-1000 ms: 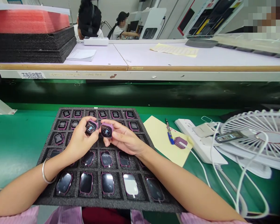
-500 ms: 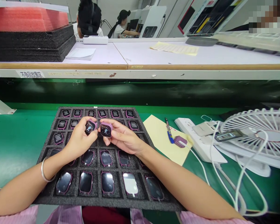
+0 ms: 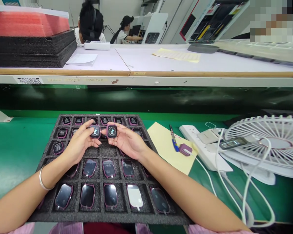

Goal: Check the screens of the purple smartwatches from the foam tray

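A black foam tray with several small purple smartwatch bodies in its cells lies on the green bench in front of me. My left hand pinches one purple watch body with a lit screen. My right hand grips a second purple watch body, its screen also lit. Both watches are held side by side above the tray's upper rows, close together.
A yellow paper with a blue pen lies right of the tray. Further right are a purple charger puck, a white power strip, white cables and a white fan. Stacked foam sheets and other people sit behind.
Both hands have lifted the two watches slightly up and away from me over the tray, turning their lit screens more squarely toward me.
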`<state>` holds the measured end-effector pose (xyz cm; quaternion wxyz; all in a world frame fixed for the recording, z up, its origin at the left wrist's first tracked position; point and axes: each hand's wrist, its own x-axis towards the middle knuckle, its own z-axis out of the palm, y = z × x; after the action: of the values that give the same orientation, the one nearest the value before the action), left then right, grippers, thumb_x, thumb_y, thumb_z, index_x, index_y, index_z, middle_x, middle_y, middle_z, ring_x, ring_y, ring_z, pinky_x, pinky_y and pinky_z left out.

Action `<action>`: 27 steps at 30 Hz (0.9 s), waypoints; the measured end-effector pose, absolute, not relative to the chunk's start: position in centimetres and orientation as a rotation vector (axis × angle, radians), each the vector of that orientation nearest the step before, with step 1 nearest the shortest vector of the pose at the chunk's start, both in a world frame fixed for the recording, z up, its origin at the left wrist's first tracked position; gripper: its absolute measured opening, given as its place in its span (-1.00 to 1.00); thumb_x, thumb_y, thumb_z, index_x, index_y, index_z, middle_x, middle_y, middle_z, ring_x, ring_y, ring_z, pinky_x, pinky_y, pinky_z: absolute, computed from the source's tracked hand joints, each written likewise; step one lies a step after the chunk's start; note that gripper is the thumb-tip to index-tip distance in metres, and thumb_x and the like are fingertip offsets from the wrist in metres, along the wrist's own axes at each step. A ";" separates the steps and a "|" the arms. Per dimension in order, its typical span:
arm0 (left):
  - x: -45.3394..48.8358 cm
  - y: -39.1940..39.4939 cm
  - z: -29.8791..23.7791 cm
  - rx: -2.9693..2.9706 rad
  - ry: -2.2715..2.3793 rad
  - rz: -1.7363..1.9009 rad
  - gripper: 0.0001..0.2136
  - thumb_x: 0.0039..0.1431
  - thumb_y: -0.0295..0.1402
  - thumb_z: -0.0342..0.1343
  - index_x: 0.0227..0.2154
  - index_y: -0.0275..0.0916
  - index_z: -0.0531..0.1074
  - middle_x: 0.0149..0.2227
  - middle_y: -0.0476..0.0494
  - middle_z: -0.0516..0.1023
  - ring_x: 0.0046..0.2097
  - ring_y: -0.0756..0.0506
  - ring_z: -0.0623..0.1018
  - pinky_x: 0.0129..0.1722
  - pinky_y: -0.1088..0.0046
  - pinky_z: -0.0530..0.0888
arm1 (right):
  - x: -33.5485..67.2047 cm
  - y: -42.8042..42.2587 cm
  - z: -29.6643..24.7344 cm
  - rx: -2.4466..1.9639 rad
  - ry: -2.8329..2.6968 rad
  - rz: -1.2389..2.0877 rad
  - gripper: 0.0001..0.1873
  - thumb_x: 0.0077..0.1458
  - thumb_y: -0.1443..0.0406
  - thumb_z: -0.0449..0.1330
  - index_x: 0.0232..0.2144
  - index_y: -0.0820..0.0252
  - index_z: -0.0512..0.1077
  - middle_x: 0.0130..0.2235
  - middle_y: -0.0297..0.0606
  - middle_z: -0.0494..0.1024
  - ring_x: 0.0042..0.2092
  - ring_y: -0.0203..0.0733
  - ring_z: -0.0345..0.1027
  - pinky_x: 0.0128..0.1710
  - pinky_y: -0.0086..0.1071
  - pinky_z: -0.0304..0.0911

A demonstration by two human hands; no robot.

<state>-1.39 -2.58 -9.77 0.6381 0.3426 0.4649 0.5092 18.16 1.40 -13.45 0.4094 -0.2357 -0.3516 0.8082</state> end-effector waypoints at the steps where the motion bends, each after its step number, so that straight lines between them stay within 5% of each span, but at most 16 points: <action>1: -1.4 -2.6 -9.8 0.805 1.046 1.160 -0.52 0.19 -0.34 0.18 0.16 -0.25 0.31 -0.30 -0.07 0.56 -0.45 -0.03 0.60 -0.42 0.45 0.54 | 18.1 1.3 -13.4 -0.589 -0.889 2.029 -0.67 0.12 0.23 0.28 -0.05 0.18 0.46 -0.19 -0.15 0.69 -0.38 -0.21 0.52 -0.29 -0.32 0.39; 8: -1.6 -2.7 -10.1 0.939 1.023 1.146 -0.68 0.14 -0.23 0.22 -0.09 -0.24 0.39 -0.26 -0.08 0.59 -0.43 -0.06 0.65 -0.35 0.37 0.62 | 18.0 0.4 -13.2 -0.634 -1.011 1.940 -0.60 0.05 0.30 0.35 -0.04 0.13 0.42 -0.14 -0.24 0.64 -0.37 -0.26 0.53 -0.30 -0.35 0.40; 17: -1.4 -2.8 -10.1 1.011 1.065 1.121 -0.64 -0.04 -0.43 0.22 -0.12 -0.24 0.38 -0.25 0.00 0.59 -0.44 -0.04 0.66 -0.34 0.43 0.64 | 17.8 0.0 -13.2 -0.639 -1.162 1.831 -0.56 0.01 0.40 0.32 -0.03 0.12 0.39 -0.16 -0.28 0.60 -0.38 -0.29 0.52 -0.33 -0.37 0.40; 27: -1.4 -2.9 -10.1 1.068 1.056 1.092 -0.68 0.00 -0.44 0.19 -0.13 -0.23 0.37 -0.22 -0.03 0.59 -0.44 -0.04 0.66 -0.36 0.41 0.64 | 17.7 0.0 -13.5 -0.650 -1.189 1.776 -0.61 0.05 0.29 0.38 -0.07 0.11 0.40 -0.26 -0.35 0.58 -0.42 -0.29 0.50 -0.40 -0.38 0.41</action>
<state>-1.41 -2.95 -10.10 0.5990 0.4605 0.4553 0.4711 17.71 0.03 -13.52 0.4385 -0.2615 -0.4782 0.7146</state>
